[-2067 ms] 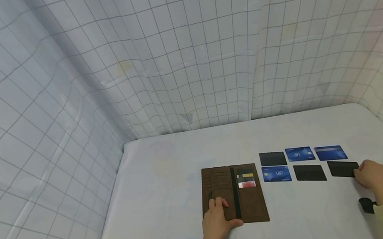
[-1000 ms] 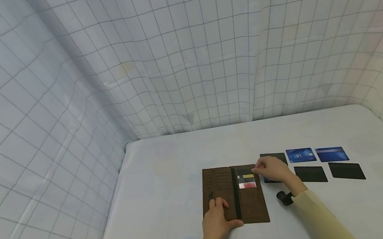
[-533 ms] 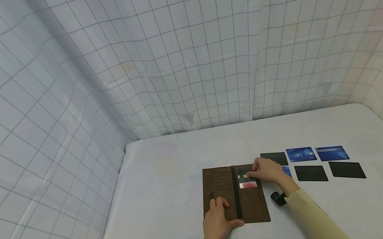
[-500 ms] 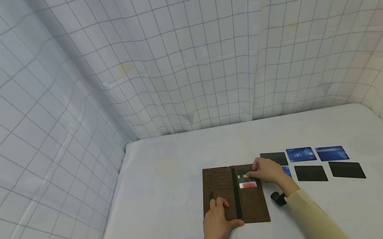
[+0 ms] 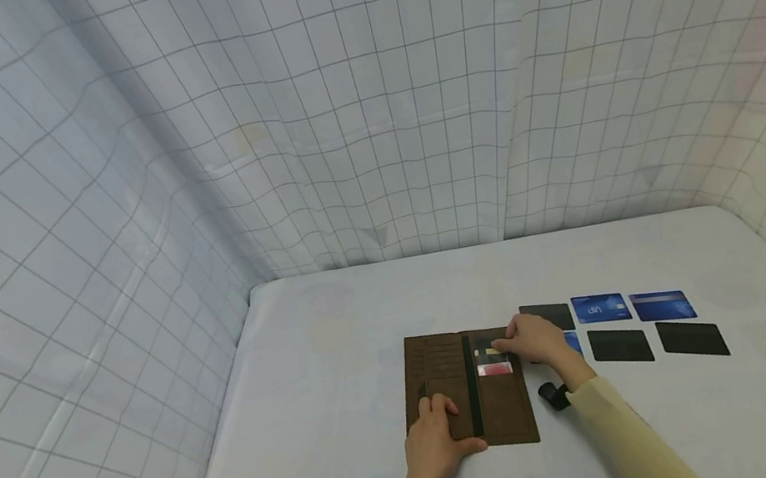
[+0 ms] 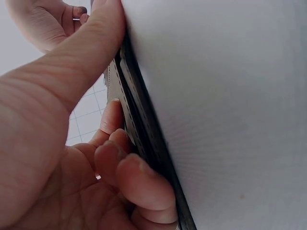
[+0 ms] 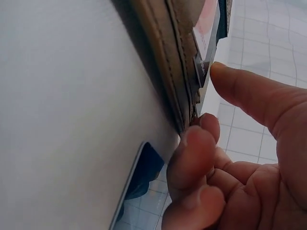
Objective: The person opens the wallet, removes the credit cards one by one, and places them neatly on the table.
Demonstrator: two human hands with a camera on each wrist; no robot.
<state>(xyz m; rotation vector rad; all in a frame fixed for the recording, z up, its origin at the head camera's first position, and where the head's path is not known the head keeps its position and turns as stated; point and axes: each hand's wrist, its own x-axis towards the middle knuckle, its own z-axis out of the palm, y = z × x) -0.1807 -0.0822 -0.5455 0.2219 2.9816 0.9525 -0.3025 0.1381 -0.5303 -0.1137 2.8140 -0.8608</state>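
Observation:
An open brown wallet (image 5: 508,414) lies on the table in the head view, a dark band near its middle. My left hand (image 5: 429,451) holds its lower left part, thumb along the near edge and fingers bent against it in the left wrist view. My right hand (image 5: 535,340) is at the wallet's right edge. In the right wrist view its thumb tip (image 7: 219,71) touches a dark card (image 7: 200,72) in a pocket, while the other fingers curl below, by the wallet's edge. A red and white card (image 5: 494,370) sits lower in the same pocket stack.
Right of the wallet lie a black card (image 5: 556,316), a blue VIP card (image 5: 601,308) and a striped blue card (image 5: 662,306). Nearer are two black cards, one left (image 5: 620,346) and one right (image 5: 692,339), and a blue card (image 5: 573,341) partly behind my right hand.
My right hand has left the rightmost black card on the table and moved left to the wallet, its thumb now on a card there. The left hand has stayed put.

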